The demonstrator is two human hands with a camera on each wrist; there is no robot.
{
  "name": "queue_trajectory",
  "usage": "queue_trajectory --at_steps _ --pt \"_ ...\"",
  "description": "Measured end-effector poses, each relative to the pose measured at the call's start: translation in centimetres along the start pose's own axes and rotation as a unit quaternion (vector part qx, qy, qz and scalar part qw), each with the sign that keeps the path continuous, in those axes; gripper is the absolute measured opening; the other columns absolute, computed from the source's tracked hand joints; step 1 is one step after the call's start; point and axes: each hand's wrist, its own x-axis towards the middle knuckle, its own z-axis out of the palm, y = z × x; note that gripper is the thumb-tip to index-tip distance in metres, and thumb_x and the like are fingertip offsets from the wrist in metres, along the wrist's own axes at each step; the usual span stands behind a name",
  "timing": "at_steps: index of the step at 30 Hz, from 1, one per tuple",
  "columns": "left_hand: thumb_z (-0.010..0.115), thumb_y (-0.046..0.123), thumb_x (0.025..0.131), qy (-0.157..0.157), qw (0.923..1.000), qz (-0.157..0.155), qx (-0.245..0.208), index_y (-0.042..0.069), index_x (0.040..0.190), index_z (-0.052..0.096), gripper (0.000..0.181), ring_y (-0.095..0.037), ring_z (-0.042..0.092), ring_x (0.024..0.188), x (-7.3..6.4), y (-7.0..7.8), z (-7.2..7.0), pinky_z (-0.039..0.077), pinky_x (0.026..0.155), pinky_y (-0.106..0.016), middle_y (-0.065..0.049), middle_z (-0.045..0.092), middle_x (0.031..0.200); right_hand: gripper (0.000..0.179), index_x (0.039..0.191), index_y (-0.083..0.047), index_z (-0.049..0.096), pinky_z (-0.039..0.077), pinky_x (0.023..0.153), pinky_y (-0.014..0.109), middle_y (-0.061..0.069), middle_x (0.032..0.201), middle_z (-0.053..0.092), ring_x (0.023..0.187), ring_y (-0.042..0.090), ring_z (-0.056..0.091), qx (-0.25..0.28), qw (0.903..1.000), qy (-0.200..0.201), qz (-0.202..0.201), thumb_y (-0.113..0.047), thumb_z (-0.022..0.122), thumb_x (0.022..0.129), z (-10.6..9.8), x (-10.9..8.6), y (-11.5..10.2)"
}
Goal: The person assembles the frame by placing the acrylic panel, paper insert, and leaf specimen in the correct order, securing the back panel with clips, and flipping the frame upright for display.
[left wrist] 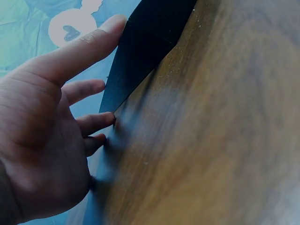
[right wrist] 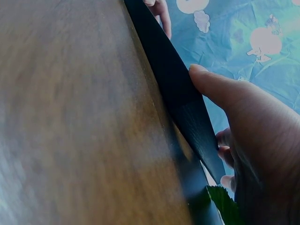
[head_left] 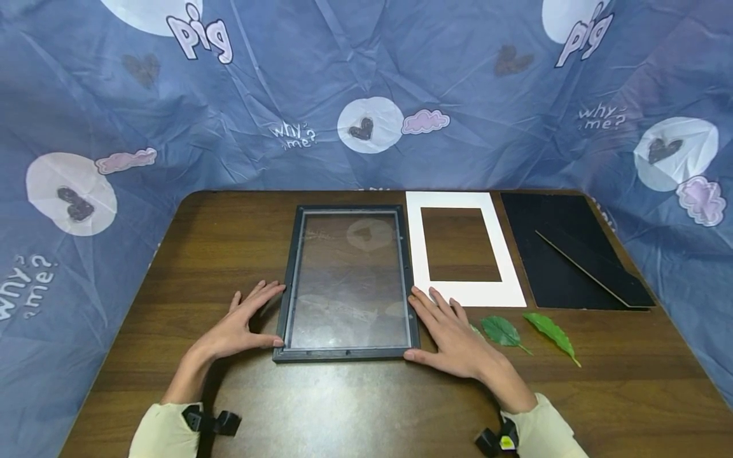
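Note:
A dark picture frame (head_left: 348,353) lies flat on the table with its recess facing up. A clear pane (head_left: 346,273) fills its opening and reflects the patterned cloth. At the frame's left side, my left hand (head_left: 231,331) touches the edge with thumb and fingertips, fingers spread and mostly straight. My right hand (head_left: 455,340) rests against the right side the same way, its thumb at the lower right corner. In the left wrist view, the thumb (left wrist: 89,47) meets the frame's dark outer side (left wrist: 145,42). The right wrist view shows the right thumb (right wrist: 215,86) at the frame's edge.
Right of the frame lies a white mat board (head_left: 458,294) with a rectangular window. Beyond it is a black backing board (head_left: 561,254) with a raised flap (head_left: 595,264). Green leaves (head_left: 501,331) lie by the right hand. Blue printed cloth (head_left: 366,63) surrounds the wooden table (head_left: 343,407).

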Motion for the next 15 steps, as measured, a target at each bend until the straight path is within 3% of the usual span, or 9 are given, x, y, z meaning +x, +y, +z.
queue_trajectory --at_steps 10,15 --pt "0.083 0.036 0.08 -0.004 1.0 -0.004 0.008 0.022 0.156 0.036 0.09 -0.051 0.006 0.154 -0.06 0.0 0.19 -0.011 0.11 -0.079 -0.022 0.025 0.165 0.095 0.161 -0.018 0.019 0.017 0.119 0.069 -0.003 0.172 0.009 0.159 0.033 0.01 0.004 1.0 -0.001 -0.003 -0.07 0.054 0.09 -0.09 -0.13 0.08" --pt "0.083 0.036 0.08 0.0 1.0 -0.002 0.003 0.022 0.156 0.035 0.091 -0.05 0.004 0.154 -0.27 -0.15 0.49 -0.012 0.11 -0.079 -0.022 0.023 0.165 0.095 0.162 -0.018 0.019 0.017 0.12 0.069 -0.002 0.172 0.009 0.159 0.033 0.01 0.004 1.0 -0.002 -0.005 -0.07 0.054 0.09 -0.13 -0.07 0.02"
